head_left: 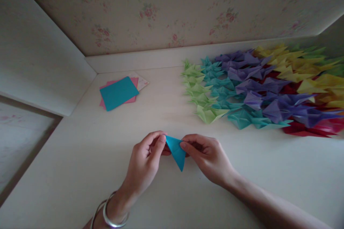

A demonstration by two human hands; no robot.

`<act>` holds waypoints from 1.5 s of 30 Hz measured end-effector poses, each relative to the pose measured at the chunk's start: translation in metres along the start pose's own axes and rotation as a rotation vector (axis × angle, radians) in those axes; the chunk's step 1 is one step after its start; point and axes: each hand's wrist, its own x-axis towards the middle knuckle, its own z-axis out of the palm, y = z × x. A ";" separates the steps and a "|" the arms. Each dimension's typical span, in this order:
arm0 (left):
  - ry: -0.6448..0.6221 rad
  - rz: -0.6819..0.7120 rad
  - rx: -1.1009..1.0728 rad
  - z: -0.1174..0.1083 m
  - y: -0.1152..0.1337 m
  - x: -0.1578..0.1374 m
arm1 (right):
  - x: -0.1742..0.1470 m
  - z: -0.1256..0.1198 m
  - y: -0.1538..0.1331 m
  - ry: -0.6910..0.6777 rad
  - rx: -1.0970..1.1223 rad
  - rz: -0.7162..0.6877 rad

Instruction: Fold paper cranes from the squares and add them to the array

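A small piece of folded blue origami paper [176, 151] is held between my two hands above the white table, one point hanging toward me. My left hand [148, 155], with silver bangles on its wrist, pinches the paper's upper left corner between thumb and fingers. On the other side, my right hand [208, 155] grips the upper right edge, its thumb lying on the front face. The fingertips behind the paper are partly hidden.
Rows of folded paper pieces in green, teal, purple [282, 109], yellow and red cover the table's right back. A teal sheet [119, 93] lies on pink sheets [134, 97] at the left back. Behind the white table [80, 171] stands a flowered wall [161, 10].
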 end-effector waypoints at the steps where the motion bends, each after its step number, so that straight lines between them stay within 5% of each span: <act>1: 0.003 0.008 0.016 0.000 0.000 0.000 | 0.000 0.000 0.000 -0.004 0.000 0.003; 9: -0.010 -0.047 -0.096 0.000 0.000 0.003 | 0.001 0.000 -0.002 -0.003 -0.018 0.018; 17: 0.064 0.034 0.053 0.003 0.000 0.002 | 0.001 0.001 -0.002 0.001 -0.025 0.022; 22: -0.023 -0.052 -0.030 0.005 0.002 0.003 | 0.002 0.001 -0.003 0.024 -0.001 0.034; 26: -0.102 0.004 0.060 0.006 0.003 0.002 | 0.002 0.002 -0.003 0.039 -0.003 0.034; 31: -0.044 0.082 0.165 0.005 -0.001 0.000 | 0.001 0.003 -0.005 0.014 0.036 0.029; 40: -0.175 0.002 0.161 0.009 0.003 -0.001 | 0.002 0.003 -0.003 0.059 0.074 0.061; 45: -0.122 0.099 0.305 0.008 0.000 -0.002 | 0.001 0.005 -0.003 0.027 0.102 0.069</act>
